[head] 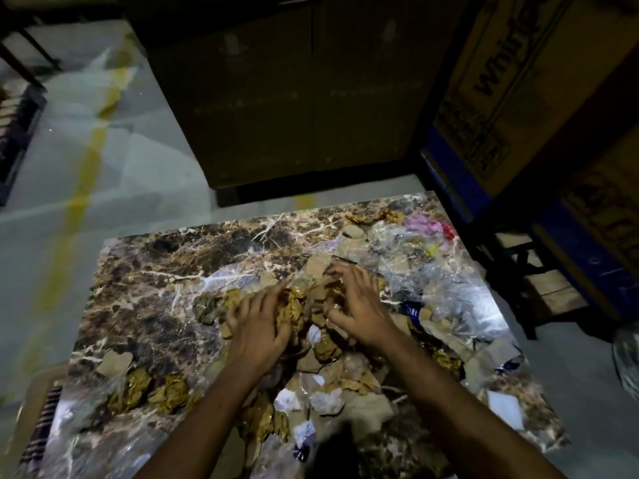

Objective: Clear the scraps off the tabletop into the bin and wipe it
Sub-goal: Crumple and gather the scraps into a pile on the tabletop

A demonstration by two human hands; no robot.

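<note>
Scraps of crumpled gold foil and tan paper [304, 307] heap between both hands, left hand [261, 324] at nine o'clock, right hand [359, 305] at three, fingers curled around them on the brown marble-patterned tabletop [166, 271].

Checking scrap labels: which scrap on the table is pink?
The crumpled pink scrap at the table's far right corner, beside a small red piece; the rest are brown, gold or clear.

Both forearms run out of the frame at the bottom edge. The left hand [257, 326] and right hand [359, 305] cover part of the scraps [311, 305], so what their fingers pinch cannot be told. The tabletop [166, 271] is cut off at lower left, where a striped cloth [41, 430], perhaps, blurs. The box lettering [501, 60] at upper right is cropped.
</note>
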